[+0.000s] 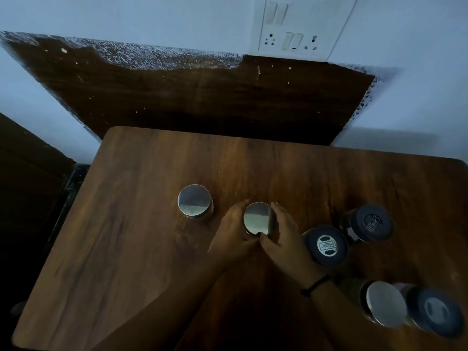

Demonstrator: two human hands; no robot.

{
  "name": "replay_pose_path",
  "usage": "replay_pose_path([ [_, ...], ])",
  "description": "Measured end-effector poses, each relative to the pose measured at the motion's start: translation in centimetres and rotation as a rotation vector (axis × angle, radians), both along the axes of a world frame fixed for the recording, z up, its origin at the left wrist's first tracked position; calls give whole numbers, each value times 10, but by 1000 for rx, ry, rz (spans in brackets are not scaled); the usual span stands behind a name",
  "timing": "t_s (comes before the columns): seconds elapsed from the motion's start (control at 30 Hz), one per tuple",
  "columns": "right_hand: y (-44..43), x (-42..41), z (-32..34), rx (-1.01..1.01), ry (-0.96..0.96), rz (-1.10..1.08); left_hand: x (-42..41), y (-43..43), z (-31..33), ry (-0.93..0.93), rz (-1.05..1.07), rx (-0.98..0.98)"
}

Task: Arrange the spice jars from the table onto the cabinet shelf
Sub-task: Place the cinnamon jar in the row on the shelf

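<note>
Both in on one jar! The left grip and right grip curl round the steel-lidded jar from either side, thumbs meeting at its near wall. It stands upright mid-counter, long axis vertical, dead between them, so a straight lift looks right. The second steel-lidded jar stands just left.
</note>
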State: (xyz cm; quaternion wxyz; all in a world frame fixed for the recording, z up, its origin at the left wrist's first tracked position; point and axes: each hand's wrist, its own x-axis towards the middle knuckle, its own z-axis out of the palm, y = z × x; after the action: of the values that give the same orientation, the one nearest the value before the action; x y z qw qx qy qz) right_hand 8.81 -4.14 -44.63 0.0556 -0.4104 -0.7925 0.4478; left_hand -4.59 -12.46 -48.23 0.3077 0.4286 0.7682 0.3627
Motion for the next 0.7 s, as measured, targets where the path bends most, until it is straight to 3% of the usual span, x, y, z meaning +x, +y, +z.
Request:
replay_pose_path([
  [0.3, -1, 9, -9, -102, 16, -41, 7, 11, -16, -59, 41, 40],
  [0.5, 5, 18, -7, -235, 207, -207, -5, 6, -3, -217, 86, 68],
  [0.7, 8, 20, 8, -477, 343, -299, -25, -4, 33, -387, -10, 144],
])
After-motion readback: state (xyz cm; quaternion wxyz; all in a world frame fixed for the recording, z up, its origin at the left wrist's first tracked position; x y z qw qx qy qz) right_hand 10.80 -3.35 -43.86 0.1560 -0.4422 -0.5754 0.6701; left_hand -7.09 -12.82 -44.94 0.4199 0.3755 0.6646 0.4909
